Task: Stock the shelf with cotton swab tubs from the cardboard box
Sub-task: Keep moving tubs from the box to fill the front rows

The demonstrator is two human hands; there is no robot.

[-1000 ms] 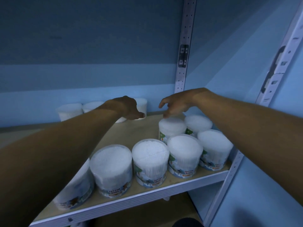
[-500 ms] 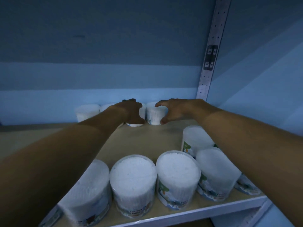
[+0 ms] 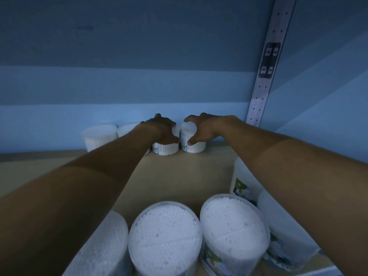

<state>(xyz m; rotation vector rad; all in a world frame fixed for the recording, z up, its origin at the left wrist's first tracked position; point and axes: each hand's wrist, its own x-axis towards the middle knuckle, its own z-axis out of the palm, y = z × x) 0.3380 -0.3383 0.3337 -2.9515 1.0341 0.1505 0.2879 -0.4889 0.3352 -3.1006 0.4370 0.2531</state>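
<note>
Head view: left hand point(image 3: 161, 130), right hand point(image 3: 201, 129) on tubs point(image 3: 192, 145).

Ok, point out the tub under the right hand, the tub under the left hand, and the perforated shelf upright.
Right-hand tub point(image 3: 196, 147): head view, lower side wall.
Left-hand tub point(image 3: 166, 150): head view, lower side wall below the fingers.
Shelf upright point(image 3: 264, 76): head view, middle of the metal strip.

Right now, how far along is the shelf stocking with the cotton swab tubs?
Done: a back row along the wall, including the leftmost tub, and a front row such as the middle front tub.
In hand: the left hand grips one back tub; the right hand grips its neighbour.
Left: the bare shelf board between rows. The cardboard box is out of view.
</note>
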